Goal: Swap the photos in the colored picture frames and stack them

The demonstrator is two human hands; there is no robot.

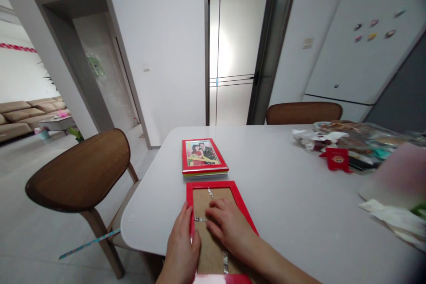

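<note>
A red picture frame (244,211) lies face down at the table's near edge, its brown backing board (208,248) facing up. Small metal clips (226,262) are set along the board's edges. My left hand (183,244) grips the frame's left side, with the thumb over the board and the fingers along the outer edge. Across the board rests my right hand (229,226), fingers bent and slightly apart, tips beside the left metal clip (199,219). What lies under its palm is hidden. Just beyond, a stack of frames has a red-framed photo of a couple (203,153) on top.
The white table (266,173) carries clutter at right: plastic bags (362,135), a red packet (337,159), a pinkish translucent object (396,173) and white tissue (392,219). Wooden chairs stand at the left (80,168) and far side (304,113). A patterned strip (89,244) sticks out by the left chair.
</note>
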